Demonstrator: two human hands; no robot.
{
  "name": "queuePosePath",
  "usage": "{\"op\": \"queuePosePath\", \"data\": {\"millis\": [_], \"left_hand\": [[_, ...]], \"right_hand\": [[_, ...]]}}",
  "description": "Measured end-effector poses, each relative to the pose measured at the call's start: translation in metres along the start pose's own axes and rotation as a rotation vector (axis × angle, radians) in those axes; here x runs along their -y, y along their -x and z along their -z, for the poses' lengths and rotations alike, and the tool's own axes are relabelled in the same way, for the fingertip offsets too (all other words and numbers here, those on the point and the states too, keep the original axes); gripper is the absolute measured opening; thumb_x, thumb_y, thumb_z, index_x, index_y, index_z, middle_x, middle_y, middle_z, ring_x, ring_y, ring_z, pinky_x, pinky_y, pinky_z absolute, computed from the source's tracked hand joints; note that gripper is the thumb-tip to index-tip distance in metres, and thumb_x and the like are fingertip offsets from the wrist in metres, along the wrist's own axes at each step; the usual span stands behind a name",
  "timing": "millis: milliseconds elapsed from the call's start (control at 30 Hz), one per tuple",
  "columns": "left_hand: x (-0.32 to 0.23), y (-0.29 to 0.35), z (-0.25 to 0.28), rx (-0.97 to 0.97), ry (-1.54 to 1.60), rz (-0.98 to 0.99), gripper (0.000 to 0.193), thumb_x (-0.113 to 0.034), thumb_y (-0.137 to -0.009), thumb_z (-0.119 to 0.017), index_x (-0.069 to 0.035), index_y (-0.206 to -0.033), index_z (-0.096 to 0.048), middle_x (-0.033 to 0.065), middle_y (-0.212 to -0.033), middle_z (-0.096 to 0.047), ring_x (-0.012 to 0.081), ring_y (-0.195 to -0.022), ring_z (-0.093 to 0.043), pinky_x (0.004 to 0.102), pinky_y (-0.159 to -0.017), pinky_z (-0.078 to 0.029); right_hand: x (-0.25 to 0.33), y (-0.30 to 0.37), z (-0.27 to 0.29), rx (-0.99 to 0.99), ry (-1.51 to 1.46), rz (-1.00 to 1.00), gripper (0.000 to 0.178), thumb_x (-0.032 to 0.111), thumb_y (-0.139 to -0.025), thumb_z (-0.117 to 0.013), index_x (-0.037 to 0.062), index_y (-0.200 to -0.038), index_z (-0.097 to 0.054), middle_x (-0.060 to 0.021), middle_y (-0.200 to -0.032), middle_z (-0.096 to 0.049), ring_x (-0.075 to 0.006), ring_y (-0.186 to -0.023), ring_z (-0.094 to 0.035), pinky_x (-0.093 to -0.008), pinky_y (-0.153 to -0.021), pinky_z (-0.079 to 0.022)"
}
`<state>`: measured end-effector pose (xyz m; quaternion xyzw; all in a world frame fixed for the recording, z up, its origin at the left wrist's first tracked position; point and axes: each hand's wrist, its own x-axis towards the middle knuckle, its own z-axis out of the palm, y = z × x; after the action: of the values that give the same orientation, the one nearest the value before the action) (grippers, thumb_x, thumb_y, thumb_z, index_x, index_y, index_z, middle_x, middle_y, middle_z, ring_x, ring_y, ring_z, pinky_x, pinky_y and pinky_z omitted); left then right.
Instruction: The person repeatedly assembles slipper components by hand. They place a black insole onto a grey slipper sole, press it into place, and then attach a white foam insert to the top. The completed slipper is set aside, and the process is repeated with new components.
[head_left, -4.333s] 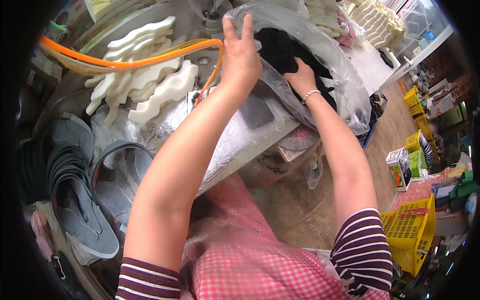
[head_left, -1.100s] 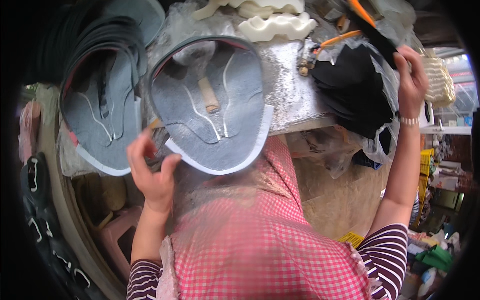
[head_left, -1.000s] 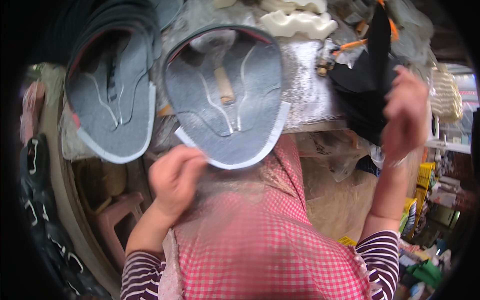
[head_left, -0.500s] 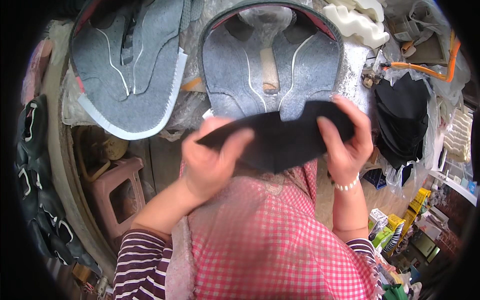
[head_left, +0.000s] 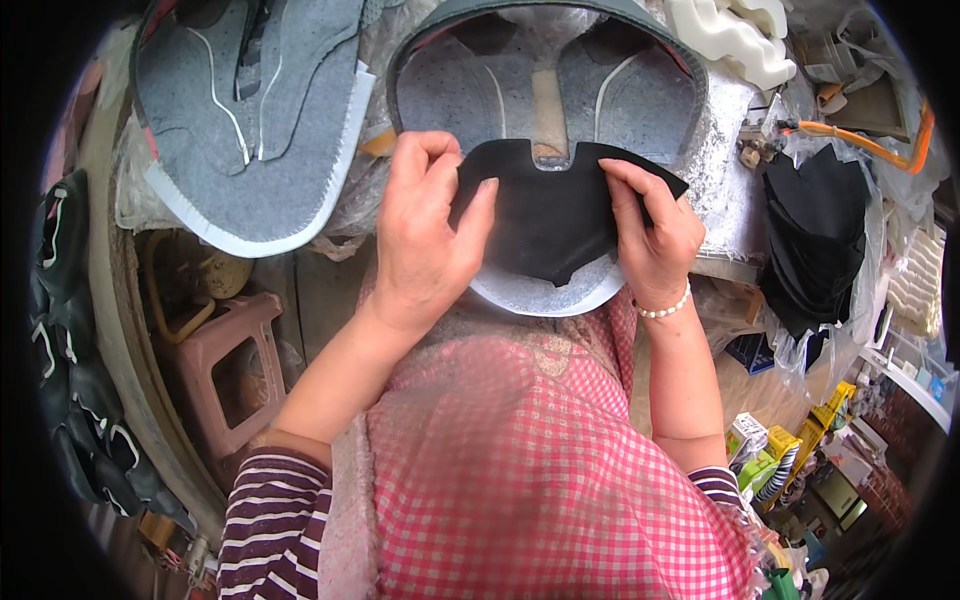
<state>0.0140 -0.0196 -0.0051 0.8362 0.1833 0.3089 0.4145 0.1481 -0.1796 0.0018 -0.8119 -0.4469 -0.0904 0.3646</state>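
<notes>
A flat black sheet (head_left: 545, 215), with a square notch in its far edge and a pointed near edge, lies over the near part of a grey felt-like piece shaped like a shoe upper (head_left: 625, 125). My left hand (head_left: 425, 240) grips the sheet's left side, thumb on top and fingers curled behind. At its right side my right hand (head_left: 655, 235) pinches it between thumb and fingers. The upper's pale near edge shows below the sheet; its middle is hidden. A second grey upper (head_left: 310, 165) with pale edging rests to the left.
Several stacked black pieces (head_left: 815, 235) hang at the right beside clear plastic. Beyond them is an orange-handled tool (head_left: 870, 148). White wavy foam-like pieces (head_left: 735, 45) sit at the far right. A pink stool (head_left: 235, 365) stands lower left, near dark shoe-like items (head_left: 75, 350).
The black sheet has gone from being held bent in the air to lying flatter over the grey upper, notch facing away. Both hands have shifted their grip on its sides.
</notes>
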Motion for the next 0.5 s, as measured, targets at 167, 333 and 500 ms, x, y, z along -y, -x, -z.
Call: {"op": "queuePosePath", "data": {"millis": [167, 333, 500], "left_hand": [[0.0, -0.001, -0.001, 0.038, -0.064, -0.027, 0.02, 0.002, -0.074, -0.069, 0.008, -0.089, -0.055, 0.0145, -0.096, -0.052, 0.0268, -0.084, -0.053, 0.031, -0.072, -0.043], [-0.003, -0.005, -0.001, 0.118, -0.169, -0.033, 0.028, 0.003, -0.074, -0.069, 0.009, -0.096, -0.053, 0.0171, -0.099, -0.051, 0.0299, -0.082, -0.053, 0.0341, -0.074, -0.045], [-0.013, -0.008, -0.001, 0.097, -0.452, -0.205, 0.057, 0.002, -0.069, -0.074, -0.001, -0.121, -0.05, 0.0152, -0.112, -0.05, 0.0283, -0.092, -0.053, 0.0365, -0.079, -0.044]], "right_hand": [[-0.002, 0.001, -0.002, 0.012, 0.024, -0.009, 0.02, -0.001, -0.076, -0.069, 0.0078, -0.094, -0.07, -0.0033, -0.085, -0.069, -0.017, -0.054, -0.055, -0.0264, -0.052, -0.044], [-0.002, 0.001, -0.002, 0.012, 0.048, -0.015, 0.019, 0.0, -0.078, -0.068, 0.0082, -0.094, -0.069, -0.004, -0.084, -0.069, -0.0188, -0.056, -0.056, -0.0277, -0.054, -0.045], [-0.001, -0.002, -0.004, -0.007, -0.007, -0.08, 0.015, 0.004, -0.081, -0.067, 0.0093, -0.095, -0.068, -0.0073, -0.079, -0.066, -0.0219, -0.062, -0.06, -0.0309, -0.057, -0.048]]}}
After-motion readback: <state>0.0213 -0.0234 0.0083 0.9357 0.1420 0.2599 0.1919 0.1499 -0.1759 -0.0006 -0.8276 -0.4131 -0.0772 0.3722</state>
